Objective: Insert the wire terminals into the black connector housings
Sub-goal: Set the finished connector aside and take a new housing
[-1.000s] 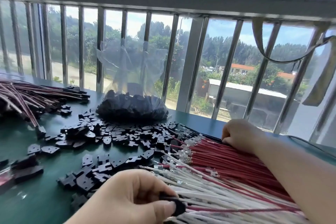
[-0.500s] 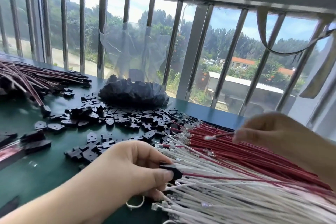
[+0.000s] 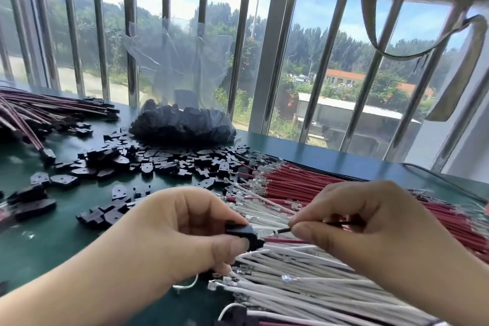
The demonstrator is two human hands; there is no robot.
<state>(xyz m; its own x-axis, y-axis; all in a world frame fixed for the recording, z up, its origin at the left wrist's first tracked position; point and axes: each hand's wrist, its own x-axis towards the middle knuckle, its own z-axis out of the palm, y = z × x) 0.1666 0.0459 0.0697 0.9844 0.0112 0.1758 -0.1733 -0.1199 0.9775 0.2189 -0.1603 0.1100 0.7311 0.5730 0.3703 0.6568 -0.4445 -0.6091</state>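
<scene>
My left hand (image 3: pixel 185 235) pinches a black connector housing (image 3: pixel 243 233) between thumb and fingers, with a red wire (image 3: pixel 285 241) coming out of its right side. My right hand (image 3: pixel 365 225) pinches a dark red wire (image 3: pixel 341 223) just to the right of the housing; its metal terminal (image 3: pixel 272 233) points at the housing, a short gap away. Both hands hover over a pile of white wires (image 3: pixel 304 280) and red wires (image 3: pixel 304 182) with metal terminals.
Several loose black housings (image 3: pixel 169 159) lie scattered over the green table (image 3: pixel 39 241). A clear plastic bag of housings (image 3: pixel 182 122) stands at the back by the window bars. Assembled wires (image 3: pixel 47 111) are heaped at far left.
My right hand lifted a red wire out of the pile and carried it left, down to the housing. My left hand kept its hold on the housing. The camera tipped downward.
</scene>
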